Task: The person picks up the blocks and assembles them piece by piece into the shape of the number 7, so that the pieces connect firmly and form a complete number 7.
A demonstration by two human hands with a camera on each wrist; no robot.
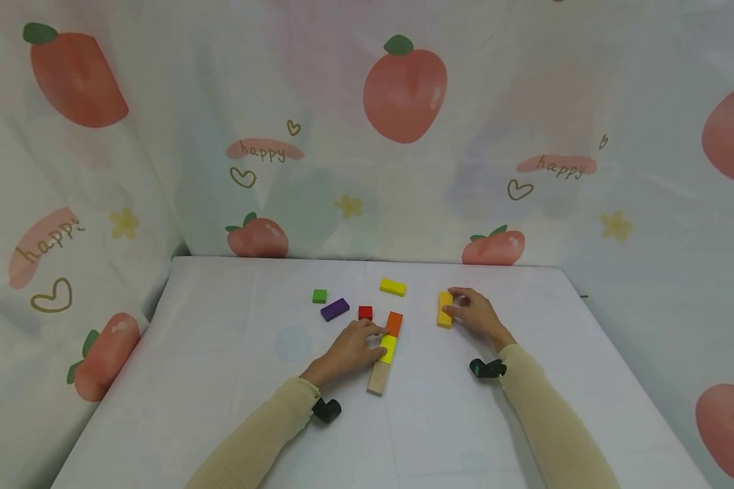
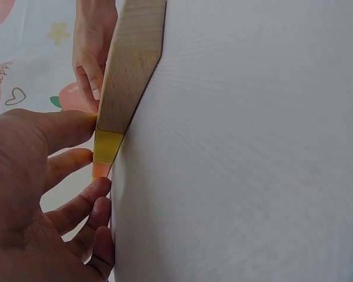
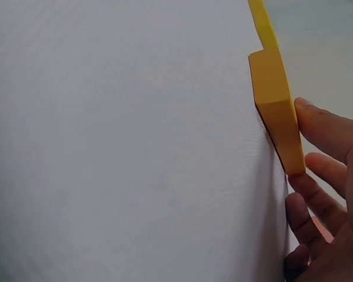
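Observation:
My left hand (image 1: pixel 350 348) rests its thumb and fingertips along a straight row of blocks. This row has an orange block (image 1: pixel 394 323) at the far end, a yellow block (image 1: pixel 389 349) in the middle and a plain wooden block (image 1: pixel 378 378) nearest me. In the left wrist view, the thumb touches near the join of the wooden and yellow blocks. Over on the right, my right hand (image 1: pixel 477 314) pinches a golden-yellow block (image 1: pixel 444 310) lying on the table. The right wrist view has the thumb on that block (image 3: pixel 276 111) and fingertips at its far end.
Beyond the left hand lie a red block (image 1: pixel 365 312), a purple block (image 1: pixel 335 310) and a green block (image 1: pixel 320 296). Another yellow block (image 1: pixel 393 286) lies farther back. A patterned cloth (image 1: pixel 367 190) hangs behind the white table (image 1: pixel 220 353).

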